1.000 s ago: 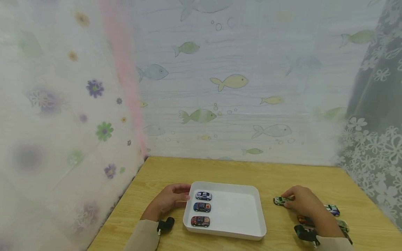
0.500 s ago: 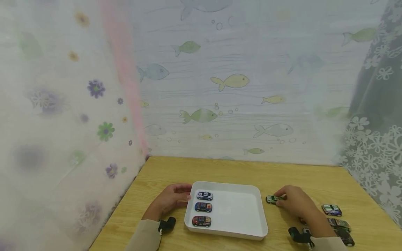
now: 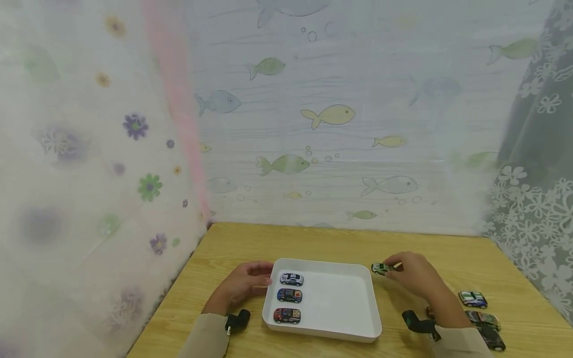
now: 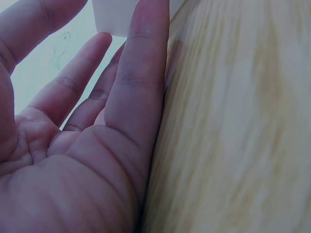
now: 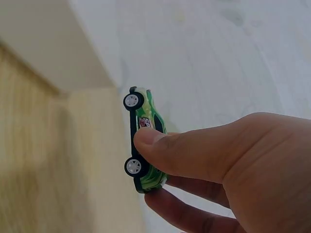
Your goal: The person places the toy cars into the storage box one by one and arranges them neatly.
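From the head view, the right hand [image 3: 414, 278] holds a green car [image 3: 381, 268] pinched at its fingertips, lifted off the tabletop [image 3: 322, 241] just beyond the far right corner of the white tray [image 3: 373, 318]; the car's long axis runs left-right, nose toward the tray, so the tray's open floor lies to the left of the fingers and nearer the person; this hand is by far the nearer of the two to that corner; the left hand [image 3: 243, 286] rests on the tabletop against the tray's left wall, fingers loosely extended, holding nothing; three cars stand in a column along the tray's left side — a white car [image 3: 291, 279] farthest, a blue car [image 3: 289, 295] in the middle, a red car [image 3: 287, 315] nearest; more cars [image 3: 479, 311] lie on the tabletop behind the right wrist. The left wrist view shows only the left hand's [image 4: 82, 136] palm and relaxed, slightly parted fingers lying on the wood beside the tray's [image 4: 114, 17] white wall — no cars at all. The right wrist view gives what the head view cannot: the thumb [image 5: 180, 153] presses the green car's [image 5: 145, 138] wheeled underside while fingers below press its roof side, a pinch across the body, both white wheels in plain sight, the tray's [image 5: 68, 53] wall behind it.
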Motion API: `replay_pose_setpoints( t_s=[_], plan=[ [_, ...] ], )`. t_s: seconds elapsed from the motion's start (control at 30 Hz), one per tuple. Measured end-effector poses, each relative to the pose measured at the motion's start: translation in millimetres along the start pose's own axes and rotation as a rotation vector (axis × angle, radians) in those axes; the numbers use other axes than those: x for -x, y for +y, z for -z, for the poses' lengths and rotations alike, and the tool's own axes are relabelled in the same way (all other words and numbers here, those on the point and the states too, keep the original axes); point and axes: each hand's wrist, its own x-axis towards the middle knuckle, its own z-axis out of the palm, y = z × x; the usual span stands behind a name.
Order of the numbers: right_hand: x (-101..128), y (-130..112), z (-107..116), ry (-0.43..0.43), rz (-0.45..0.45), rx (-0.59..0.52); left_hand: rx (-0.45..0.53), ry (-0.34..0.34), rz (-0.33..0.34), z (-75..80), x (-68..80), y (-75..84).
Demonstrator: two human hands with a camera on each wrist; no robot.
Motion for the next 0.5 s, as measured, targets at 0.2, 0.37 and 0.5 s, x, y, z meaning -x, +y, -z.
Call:
replay_pose_setpoints(
  t_s=[0.2,0.37,0.5],
  plan=[
    [-11,-15,4,0.034,0.037,-0.038,-0.011,-0.005,-0.002,1.4,-1.5,-0.3],
    [-20,-30,2,0.053,0.037,-0.084,-0.005,-0.007,-0.002,1.9,-2.2,-0.9],
    [-27,-43,-4,0.038,0.010,-0.141,-0.001,-0.002,-0.001,1.8,-2.2,-1.7]
  ],
)
